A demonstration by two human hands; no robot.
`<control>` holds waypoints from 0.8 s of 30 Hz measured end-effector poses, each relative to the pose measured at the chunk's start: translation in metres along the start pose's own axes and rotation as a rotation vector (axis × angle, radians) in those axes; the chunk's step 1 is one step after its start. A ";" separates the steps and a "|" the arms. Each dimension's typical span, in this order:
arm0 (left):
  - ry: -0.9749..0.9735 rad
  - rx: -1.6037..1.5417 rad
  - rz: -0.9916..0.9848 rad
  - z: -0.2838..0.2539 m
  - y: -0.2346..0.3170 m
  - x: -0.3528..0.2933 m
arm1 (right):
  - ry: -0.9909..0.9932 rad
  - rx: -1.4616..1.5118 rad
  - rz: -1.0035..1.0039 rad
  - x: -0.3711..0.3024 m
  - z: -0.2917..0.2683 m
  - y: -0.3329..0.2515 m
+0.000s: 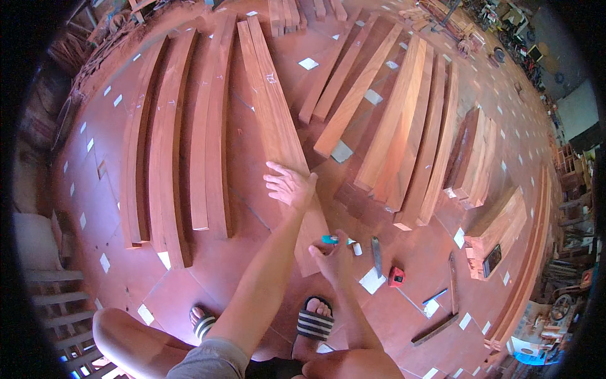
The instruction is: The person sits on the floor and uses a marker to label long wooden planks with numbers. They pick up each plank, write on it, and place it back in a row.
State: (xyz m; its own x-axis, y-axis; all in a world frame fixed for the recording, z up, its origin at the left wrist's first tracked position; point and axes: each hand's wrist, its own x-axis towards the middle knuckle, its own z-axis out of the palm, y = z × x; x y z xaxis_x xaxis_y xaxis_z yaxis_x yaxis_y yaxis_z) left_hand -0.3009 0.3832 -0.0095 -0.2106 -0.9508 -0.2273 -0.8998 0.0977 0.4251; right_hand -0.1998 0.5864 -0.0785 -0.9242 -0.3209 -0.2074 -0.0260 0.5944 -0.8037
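Two long reddish wooden beams (281,136) lie side by side in front of me, running from far left toward my feet. My left hand (289,186) is open on their upper faces, its fingers spread toward the left edge. By the near end of these beams, my right hand (336,256) is closed around a small teal object (329,239) whose exact kind I cannot make out. Just right of that hand is a small white piece (357,249). Pale marks (271,78) show on the beams farther up.
Several long beams (167,151) lie at the left, more (404,120) at the right. Near my right are a red tape measure (396,276), a dark narrow tool (377,256), a blue pen (435,296) and a try square (453,284). A phone (492,261) rests against short blocks (499,227).
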 end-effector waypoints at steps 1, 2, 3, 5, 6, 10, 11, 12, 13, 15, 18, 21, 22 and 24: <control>0.023 0.026 -0.008 -0.001 -0.012 0.009 | -0.023 -0.053 -0.012 -0.012 -0.002 -0.028; 0.011 0.039 -0.008 -0.006 -0.018 0.011 | -0.033 -0.108 -0.026 -0.019 -0.007 -0.049; -0.003 0.051 0.001 -0.013 -0.021 0.011 | -0.099 -0.085 -0.012 -0.020 -0.010 -0.054; 0.016 0.093 0.070 -0.014 -0.034 0.013 | -0.220 -0.040 0.016 -0.019 -0.013 -0.056; 0.020 0.095 0.111 -0.021 -0.045 0.015 | -0.228 -0.029 -0.072 -0.021 -0.011 -0.049; 0.087 0.124 0.186 -0.036 -0.098 0.017 | -0.375 0.143 -0.224 -0.005 -0.012 -0.053; 0.085 0.119 0.196 -0.040 -0.111 0.009 | -0.452 0.159 -0.088 0.011 -0.023 -0.069; 0.086 0.116 0.203 -0.046 -0.123 0.000 | -0.529 0.173 0.047 0.029 -0.035 -0.090; 0.068 0.113 0.177 -0.049 -0.137 -0.009 | -0.541 0.157 0.013 0.049 -0.046 -0.114; 0.062 0.119 0.209 -0.056 -0.172 -0.040 | -0.568 0.196 -0.137 0.096 -0.047 -0.148; -0.038 0.100 0.174 -0.067 -0.200 -0.078 | -0.584 0.134 -0.610 0.181 -0.019 -0.176; -0.107 0.136 0.138 -0.086 -0.217 -0.108 | -0.674 0.091 -0.672 0.227 0.023 -0.209; -0.118 0.151 0.134 -0.087 -0.226 -0.113 | -0.718 -0.006 -0.676 0.238 0.038 -0.225; -0.081 0.141 0.159 -0.081 -0.242 -0.118 | -0.707 -0.001 -0.759 0.251 0.076 -0.245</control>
State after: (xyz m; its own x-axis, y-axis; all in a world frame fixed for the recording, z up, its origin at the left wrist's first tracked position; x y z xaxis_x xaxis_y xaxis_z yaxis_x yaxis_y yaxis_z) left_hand -0.0268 0.4482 -0.0146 -0.3790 -0.8938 -0.2396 -0.8962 0.2899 0.3359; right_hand -0.3968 0.3041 0.0242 -0.2298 -0.9705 0.0733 -0.5083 0.0554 -0.8594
